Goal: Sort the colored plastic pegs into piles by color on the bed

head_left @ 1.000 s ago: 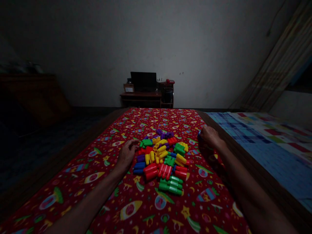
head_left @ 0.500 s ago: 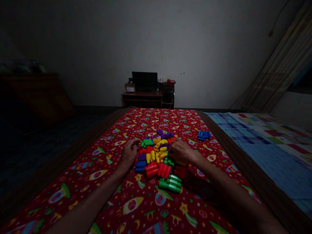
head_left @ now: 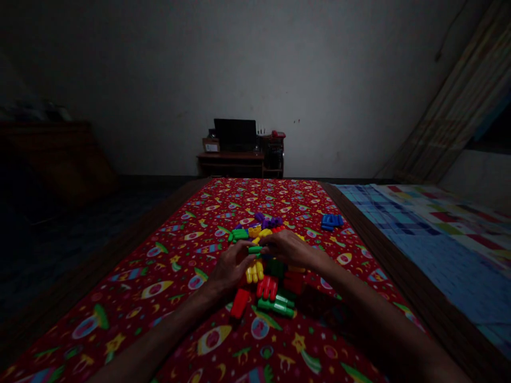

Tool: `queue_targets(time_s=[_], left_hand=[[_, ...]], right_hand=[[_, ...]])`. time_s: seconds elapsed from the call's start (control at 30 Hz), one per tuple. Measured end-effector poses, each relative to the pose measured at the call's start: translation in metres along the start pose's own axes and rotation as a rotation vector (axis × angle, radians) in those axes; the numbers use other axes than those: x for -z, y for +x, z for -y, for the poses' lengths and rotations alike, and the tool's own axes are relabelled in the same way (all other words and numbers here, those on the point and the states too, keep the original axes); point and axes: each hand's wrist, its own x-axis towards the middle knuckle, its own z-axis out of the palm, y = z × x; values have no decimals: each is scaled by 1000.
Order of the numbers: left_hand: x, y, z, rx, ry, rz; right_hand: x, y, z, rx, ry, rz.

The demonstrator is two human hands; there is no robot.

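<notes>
My left hand (head_left: 231, 264) and my right hand (head_left: 286, 248) meet over a pile of plastic toy building blocks with rounded, finger-like prongs. Between their fingertips is a green block (head_left: 254, 249), pinched from both sides. Under and around the hands lie yellow blocks (head_left: 254, 272), red blocks (head_left: 267, 288) and green blocks (head_left: 276, 305). A separate red block (head_left: 239, 304) rests below my left wrist. At the pile's far side are purple blocks (head_left: 271, 221) and another green block (head_left: 238, 235). The hands cover part of the pile.
Several blue blocks (head_left: 331, 222) sit apart at the right side of the red patterned cloth (head_left: 215, 340). Past the cloth's far end stands a desk (head_left: 231, 157) with a monitor (head_left: 235, 134). Blue bedding (head_left: 431, 255) spreads to the right. The room is dim.
My left hand has moved right, over the pile, and my right hand slightly left. A green block is now between them. A red block has shifted towards me and left.
</notes>
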Motion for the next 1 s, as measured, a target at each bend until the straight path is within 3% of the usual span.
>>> queue_targets(time_s=[0.1,0.23,0.37,0.47,0.53,0.63,0.73,0.83,0.9,1.0], left_hand=[[2,2,1,84,-37,-66],[4,4,2,84,-7,-76],[2,2,5,38,66,-55],[1,1,6,52,70,-48],[1,0,5,56,63,-48],[2,1,1,50,84,-91],[3,3,0,51,118,-153],[4,4,2,13,162,-187],[4,5,3,-41,203,-202],[4,4,4,-133,249,-231]], right_hand=[[18,-1,-23,-120,-64,-63],[43,-19,-76,-365,-250,-208],[51,-46,-121,-679,-406,-157],[53,-54,-128,-846,-451,-157],[56,-49,-118,-829,-444,-189],[58,-32,-80,-587,-311,-146],[48,-19,-30,-262,-140,124],[29,-17,9,-149,-230,329],[16,-18,21,-120,-336,342],[1,-21,19,-42,-355,321]])
